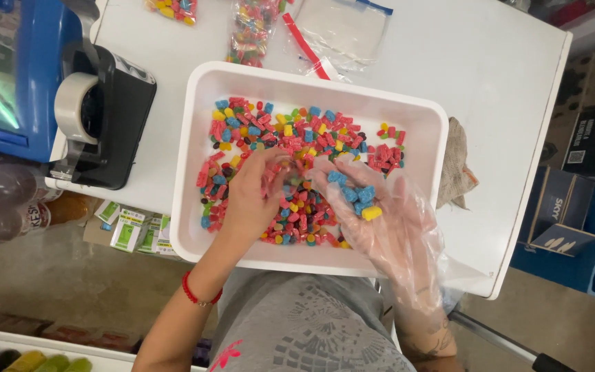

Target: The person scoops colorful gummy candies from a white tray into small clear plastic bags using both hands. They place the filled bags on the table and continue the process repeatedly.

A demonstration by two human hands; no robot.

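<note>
Gummy candies (297, 148), sugar-coated and in red, blue, yellow and green, are spread all over the bottom of a white plastic tray (194, 138) that sits on a white table (490, 62), so the pile lies straight ahead of and under both hands. The right hand (387, 213) wears a loose clear plastic glove and is held palm up and flat open over the tray's near right part, cupping a little heap of mostly blue pieces plus one yellow one. The left hand (253, 196) is bare, with a red bracelet at the wrist, and its fingers are curled down into the candies near the middle of the tray; looks like a pinch on a piece or two, but honestly I can't tell for sure. The left fingertips sit just beside the right palm, almost touching. Beyond the tray there are a couple of clear zip bags (339, 31), one stuffed with candies, and a tape dispenser (98, 117) off to the left.
</note>
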